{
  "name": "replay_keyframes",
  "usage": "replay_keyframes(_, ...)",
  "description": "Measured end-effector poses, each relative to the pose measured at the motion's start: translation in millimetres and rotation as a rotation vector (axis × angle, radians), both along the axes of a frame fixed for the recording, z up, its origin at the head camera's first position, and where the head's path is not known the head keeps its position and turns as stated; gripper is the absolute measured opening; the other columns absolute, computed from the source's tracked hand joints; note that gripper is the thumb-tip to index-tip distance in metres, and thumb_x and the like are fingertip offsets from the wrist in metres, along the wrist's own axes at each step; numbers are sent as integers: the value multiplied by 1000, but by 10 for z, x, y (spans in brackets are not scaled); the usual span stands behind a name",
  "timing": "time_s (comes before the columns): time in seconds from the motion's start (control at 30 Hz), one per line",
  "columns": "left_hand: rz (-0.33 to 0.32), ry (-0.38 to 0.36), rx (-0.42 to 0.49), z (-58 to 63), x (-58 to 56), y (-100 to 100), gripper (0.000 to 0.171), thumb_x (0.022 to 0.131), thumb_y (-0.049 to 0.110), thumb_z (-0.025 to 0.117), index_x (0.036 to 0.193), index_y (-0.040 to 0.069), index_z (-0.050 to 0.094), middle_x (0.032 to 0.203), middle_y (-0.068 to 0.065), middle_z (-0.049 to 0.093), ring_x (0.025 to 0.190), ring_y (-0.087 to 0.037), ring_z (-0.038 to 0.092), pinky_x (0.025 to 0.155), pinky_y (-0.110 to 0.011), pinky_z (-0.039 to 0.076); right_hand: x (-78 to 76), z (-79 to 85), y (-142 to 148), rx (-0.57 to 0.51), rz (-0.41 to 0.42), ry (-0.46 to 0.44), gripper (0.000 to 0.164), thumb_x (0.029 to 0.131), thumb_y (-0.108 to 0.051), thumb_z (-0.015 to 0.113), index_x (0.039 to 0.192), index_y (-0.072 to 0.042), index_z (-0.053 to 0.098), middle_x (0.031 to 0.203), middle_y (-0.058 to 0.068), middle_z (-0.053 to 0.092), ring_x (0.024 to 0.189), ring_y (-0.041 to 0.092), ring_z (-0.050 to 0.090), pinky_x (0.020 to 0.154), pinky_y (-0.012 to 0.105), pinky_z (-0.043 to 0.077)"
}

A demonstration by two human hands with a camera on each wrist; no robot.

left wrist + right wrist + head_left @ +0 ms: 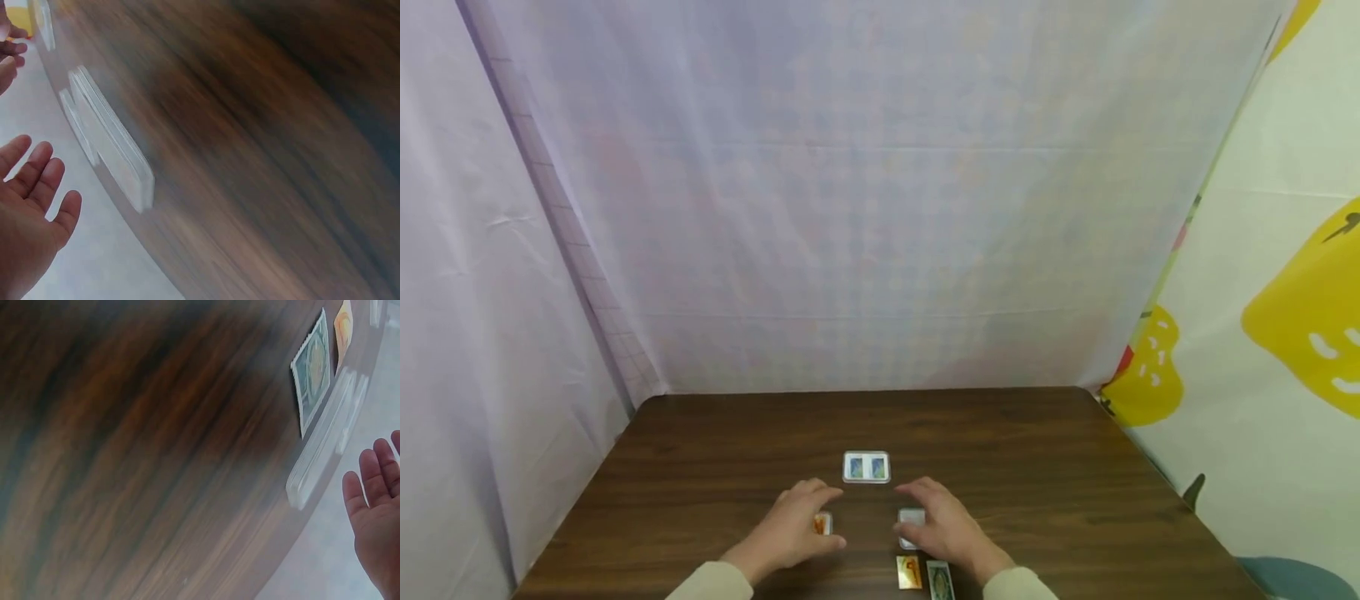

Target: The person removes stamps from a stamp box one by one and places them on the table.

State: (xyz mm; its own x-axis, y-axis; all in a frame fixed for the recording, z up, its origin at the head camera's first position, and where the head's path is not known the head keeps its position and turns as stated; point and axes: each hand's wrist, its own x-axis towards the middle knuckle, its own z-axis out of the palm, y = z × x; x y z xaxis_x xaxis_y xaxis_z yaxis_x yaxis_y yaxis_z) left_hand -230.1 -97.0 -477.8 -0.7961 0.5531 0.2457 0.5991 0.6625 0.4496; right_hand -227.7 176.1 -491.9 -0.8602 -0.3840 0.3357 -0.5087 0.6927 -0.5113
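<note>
My left hand hovers over the left side of the table, fingers spread and relaxed, holding nothing. Partly hidden behind its thumb and fingers lies a small clear case with an orange picture. Across from it, my right hand is also spread and holds nothing, overlapping another clear case with a pale inside. Just below that case lie a gold-orange stamp and a dark green stamp with a toothed edge. Beyond both hands sits a clear case showing two blue-green stamps.
The brown wood-grain table reaches back to a pale hanging curtain. At the right hangs a white cloth with yellow fruit prints. A grey-blue rounded object stands beyond the table's right edge.
</note>
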Motion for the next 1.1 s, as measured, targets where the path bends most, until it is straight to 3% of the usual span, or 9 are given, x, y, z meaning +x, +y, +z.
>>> replay_keyframes(0.33,9,-58,45,-39,12,-266,68,77,37,83,128,-2,60,121,-12,60,113,-34,54,96,-61,39,-1,-5,-168,39,16,-78,52,82,-30,79,125,-5,64,116,5,62,108,28,61,92,47,49)
replay_keyframes(0.53,18,-60,40,-66,42,-396,68,78,37,82,128,-2,60,118,-9,60,109,-32,55,92,-59,41,-9,5,-296,72,50,-45,55,80,-31,80,125,-4,64,115,6,62,107,28,60,91,44,50)
replay_keyframes(0.77,61,-38,29,-186,58,-595,69,76,39,84,127,-2,61,117,-7,60,107,-30,56,92,-58,42,-32,-30,-413,73,76,-64,58,79,-32,81,126,-3,63,121,9,61,113,32,59,95,46,48)
replay_keyframes(1.1,94,-118,22,-211,10,-739,73,74,42,85,129,-1,60,121,-12,58,113,-35,53,96,-63,39,-49,-41,-559,147,82,-75,62,77,-40,81,126,-6,64,121,8,60,113,28,58,97,43,47)
